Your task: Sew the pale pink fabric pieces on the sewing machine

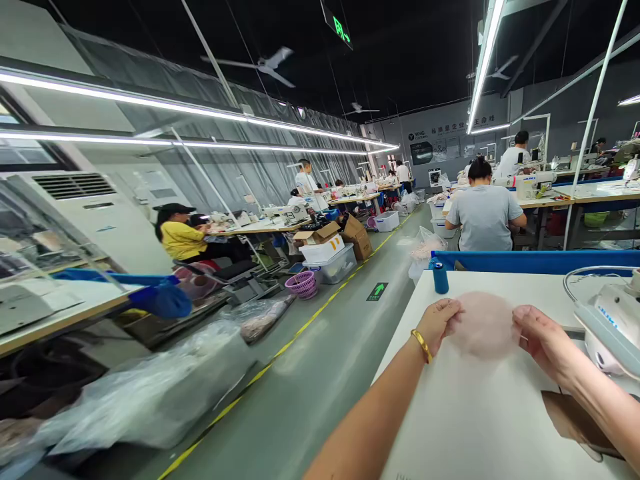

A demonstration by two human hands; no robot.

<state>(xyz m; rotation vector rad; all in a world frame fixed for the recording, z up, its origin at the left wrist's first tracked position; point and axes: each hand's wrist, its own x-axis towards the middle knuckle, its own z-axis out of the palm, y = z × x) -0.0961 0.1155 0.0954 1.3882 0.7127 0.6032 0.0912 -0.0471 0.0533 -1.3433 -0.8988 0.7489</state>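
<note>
Between my two hands a thin, sheer pale-pink round piece of fabric (484, 325) is stretched above the white table (450, 427). Its left edge is pinched in the fingers of my left hand (441, 322), which has a gold bracelet at the wrist. My right hand (543, 340) grips the opposite edge between thumb and fingers. Just beyond the left hand a small blue cylinder (441, 278) stands on the tabletop. To the right of my right hand is a white sewing machine (613, 323), cut off by the frame edge.
Blue cloth (540, 259) runs along the table's far edge, with a person in a grey shirt (483, 213) seated beyond. Left of the table an aisle (320, 373) runs back, edged by a yellow line, plastic-wrapped bundles (165, 393), a purple basket (301, 285) and boxes (323, 247).
</note>
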